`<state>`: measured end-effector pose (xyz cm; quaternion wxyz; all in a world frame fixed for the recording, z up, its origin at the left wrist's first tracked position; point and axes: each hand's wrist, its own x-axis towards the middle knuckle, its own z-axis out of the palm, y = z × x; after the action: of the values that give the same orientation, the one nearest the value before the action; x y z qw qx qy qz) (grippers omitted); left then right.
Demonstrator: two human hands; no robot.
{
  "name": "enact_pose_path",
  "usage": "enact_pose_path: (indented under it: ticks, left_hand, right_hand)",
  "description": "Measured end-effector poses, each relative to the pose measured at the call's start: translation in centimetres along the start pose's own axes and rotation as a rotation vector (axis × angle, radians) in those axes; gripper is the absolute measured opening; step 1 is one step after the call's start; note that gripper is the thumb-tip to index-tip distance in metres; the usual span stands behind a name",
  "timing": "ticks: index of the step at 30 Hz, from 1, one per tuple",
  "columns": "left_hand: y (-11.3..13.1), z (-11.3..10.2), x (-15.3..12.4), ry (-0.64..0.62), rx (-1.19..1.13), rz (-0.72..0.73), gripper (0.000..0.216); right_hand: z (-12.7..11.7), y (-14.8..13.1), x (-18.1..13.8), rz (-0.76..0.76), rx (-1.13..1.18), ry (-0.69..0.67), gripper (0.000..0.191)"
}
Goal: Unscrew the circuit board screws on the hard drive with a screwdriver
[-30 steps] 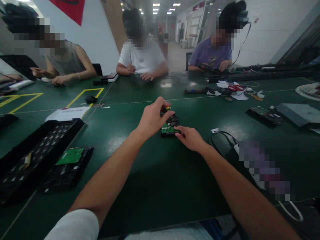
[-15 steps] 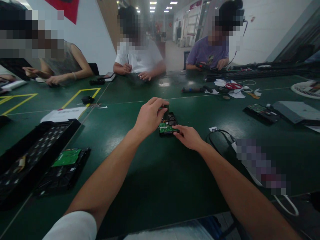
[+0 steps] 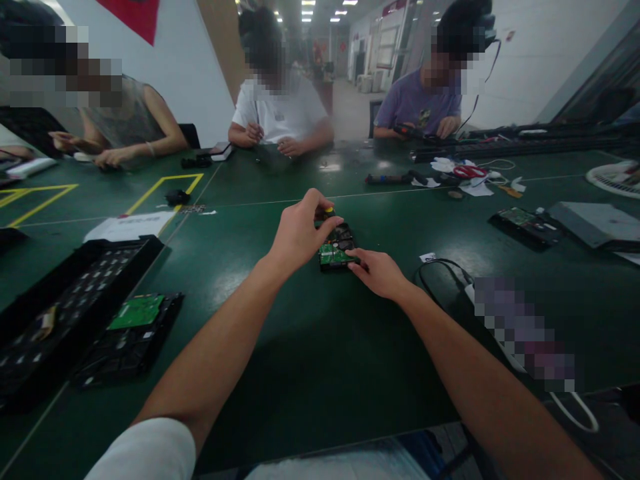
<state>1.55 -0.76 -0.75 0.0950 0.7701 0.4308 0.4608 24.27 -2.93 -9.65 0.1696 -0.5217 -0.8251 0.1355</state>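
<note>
Hard drive (image 3: 336,248), green board up, mid-table, far of centre. Left hand (image 3: 300,233) closed around a yellow-tipped screwdriver (image 3: 328,211) over the drive's far edge. Right hand (image 3: 380,273) has fingers extended, resting on the drive's near right corner. Bare green table (image 3: 320,353) near side; black cable (image 3: 440,270) close right; black tray (image 3: 75,300) well left.

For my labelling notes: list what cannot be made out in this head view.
All head view.
Small yellow-capped tool: shaft and tip hidden inside the left hand; its kind is unclear.
Black hard drive with green circuit board: near right corner covered by the right hand; screws too small.
White paper sheet: print too small to read.
White cable: run hidden by a pixelated patch.
</note>
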Motion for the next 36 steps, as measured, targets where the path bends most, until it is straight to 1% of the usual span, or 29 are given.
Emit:
enact_pose_path:
  ticks: [8, 13, 20, 30, 36]
  left_hand:
    - [-0.37, 0.13, 0.01, -0.023, 0.081, 0.093, 0.020]
    - [-0.30, -0.08, -0.03, -0.025, 0.089, 0.091, 0.021]
    - [-0.26, -0.27, 0.03, -0.034, 0.110, 0.094, 0.019]
    - [-0.70, -0.34, 0.08, -0.024, 0.130, 0.088, 0.019]
    - [-0.56, -0.50, 0.12, -0.032, 0.135, 0.114, 0.017]
  right_hand:
    - [-0.14, -0.14, -0.14, 0.001, 0.023, 0.004, 0.041]
    - [-0.19, -0.04, -0.08, -0.001, 0.039, -0.012, 0.041]
    - [0.19, 0.25, 0.06, -0.010, 0.028, 0.000, 0.040]
    - [-0.07, 0.13, 0.11, -0.020, 0.023, -0.010, 0.041]
    - [0.02, 0.20, 0.06, -0.019, 0.022, -0.011, 0.040]
